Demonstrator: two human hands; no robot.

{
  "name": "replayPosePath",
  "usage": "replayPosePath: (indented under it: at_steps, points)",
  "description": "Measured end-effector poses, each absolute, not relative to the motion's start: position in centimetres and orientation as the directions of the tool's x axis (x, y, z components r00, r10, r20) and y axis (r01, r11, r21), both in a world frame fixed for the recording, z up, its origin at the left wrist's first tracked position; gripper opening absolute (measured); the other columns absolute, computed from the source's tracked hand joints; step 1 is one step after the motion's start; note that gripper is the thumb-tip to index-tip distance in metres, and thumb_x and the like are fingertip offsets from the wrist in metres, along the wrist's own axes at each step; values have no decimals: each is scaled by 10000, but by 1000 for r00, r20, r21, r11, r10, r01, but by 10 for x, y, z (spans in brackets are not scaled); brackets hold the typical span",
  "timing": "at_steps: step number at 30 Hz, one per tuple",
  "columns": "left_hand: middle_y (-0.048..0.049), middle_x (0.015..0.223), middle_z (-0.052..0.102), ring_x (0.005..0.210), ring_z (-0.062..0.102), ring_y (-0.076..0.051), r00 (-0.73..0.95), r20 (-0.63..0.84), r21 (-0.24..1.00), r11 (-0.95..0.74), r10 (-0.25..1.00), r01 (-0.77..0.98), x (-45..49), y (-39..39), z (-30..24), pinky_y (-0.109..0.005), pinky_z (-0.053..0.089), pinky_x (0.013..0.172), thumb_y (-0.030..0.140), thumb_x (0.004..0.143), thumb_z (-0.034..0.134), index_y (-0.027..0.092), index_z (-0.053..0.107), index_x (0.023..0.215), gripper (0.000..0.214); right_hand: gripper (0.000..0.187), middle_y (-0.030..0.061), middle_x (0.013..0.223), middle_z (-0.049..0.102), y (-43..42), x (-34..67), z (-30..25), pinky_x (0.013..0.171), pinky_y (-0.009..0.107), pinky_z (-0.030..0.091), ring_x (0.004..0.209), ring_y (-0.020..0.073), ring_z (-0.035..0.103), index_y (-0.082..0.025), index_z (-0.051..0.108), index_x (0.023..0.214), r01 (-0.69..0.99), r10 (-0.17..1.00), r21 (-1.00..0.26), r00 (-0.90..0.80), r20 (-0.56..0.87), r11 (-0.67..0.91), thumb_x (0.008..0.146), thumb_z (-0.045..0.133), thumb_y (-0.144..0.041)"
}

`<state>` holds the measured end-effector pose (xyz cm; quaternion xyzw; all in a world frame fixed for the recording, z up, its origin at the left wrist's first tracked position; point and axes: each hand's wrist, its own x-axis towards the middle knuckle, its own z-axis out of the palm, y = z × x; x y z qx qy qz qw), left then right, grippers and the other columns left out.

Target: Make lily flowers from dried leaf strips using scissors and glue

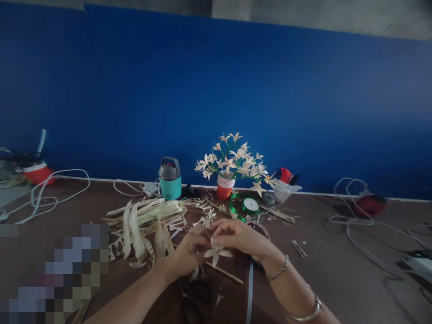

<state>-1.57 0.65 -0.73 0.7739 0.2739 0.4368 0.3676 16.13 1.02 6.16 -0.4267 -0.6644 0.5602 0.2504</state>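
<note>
A pale star-shaped flower [216, 257], which looks made of dried corn husk, sits between my two hands over the table. My left hand [192, 247] pinches it from the left, its fingertips partly hidden. From the right, my right hand [238, 235] bends over it with thumb and fingers closed at its upper petals. Beneath lies a thin stick [224, 272]. Dark-handled scissors [195, 299] rest nearer me, hard to make out. Left of my hands are loose husk strips [135, 229], and beyond my fingers lie cut petal pieces [205, 218].
Behind stands a red paper cup [225, 187] holding husk flowers [239, 159]. Beside it are a green ribbon spool [250, 205] and a white container [283, 191]. A teal-and-grey canister [170, 180] stands left. White cables [43, 198] run along both sides; a blue partition [135, 90] closes the back.
</note>
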Motion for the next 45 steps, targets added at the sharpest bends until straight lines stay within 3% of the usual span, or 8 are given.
replayPosePath:
  at_steps: [4,10,16,19,25,30,35,45]
  points:
    - [-41,769,624,802,545,-177,497,512,736,-656,700,166,-17,5,-8,-315,392,776,252,755,655,199,684,684,94,109,30,978,614,10,164,63,736,268,436,836,165,568,-173,693,641,304,846,-952,-495,-197,-44,678,665,-272]
    - [-18,721,639,825,519,-197,544,490,626,-709,681,325,-18,2,-2,-345,345,796,182,742,642,248,709,726,95,47,-15,681,586,12,164,57,571,225,375,619,111,496,-172,651,594,374,876,-927,-432,-213,-41,636,638,-188]
    - [-12,706,676,849,522,-206,546,541,566,-757,640,326,-18,-3,5,-370,321,819,97,734,610,252,709,743,184,26,-15,690,621,18,164,47,625,237,383,655,118,514,-160,644,607,340,878,-938,-425,-219,-69,620,622,-158]
    - [-20,677,668,829,525,-209,534,552,568,-758,641,321,-16,-3,5,-373,331,808,112,739,611,237,697,691,159,37,-27,641,602,18,164,46,610,236,380,628,112,506,-163,650,622,301,872,-950,-440,-217,-85,619,667,-196]
    - [-31,677,616,756,527,-183,402,584,651,-703,705,286,-18,5,-3,-323,373,738,162,763,613,194,651,639,134,243,-16,648,615,17,166,54,611,244,380,621,114,510,-165,669,711,259,900,-957,-375,-224,-130,685,680,-406]
    - [-29,676,605,740,515,-182,359,581,662,-681,730,313,-20,10,-6,-319,381,725,221,787,600,202,664,672,133,158,-11,674,634,17,169,56,665,250,398,660,119,537,-163,672,691,293,873,-946,-416,-254,-136,656,713,-311]
    - [-43,708,614,769,524,-185,373,599,677,-697,709,236,-19,8,-3,-325,395,742,241,802,602,201,665,661,159,131,-35,595,594,18,166,52,610,236,384,592,101,507,-171,665,650,244,885,-955,-388,-257,-171,606,730,-275]
    - [-31,688,602,737,515,-178,327,585,693,-667,742,273,-21,7,3,-306,393,721,274,796,609,204,689,701,142,305,-7,637,621,20,169,47,626,257,376,623,124,509,-166,683,663,194,865,-962,-430,-260,-193,685,679,-470]
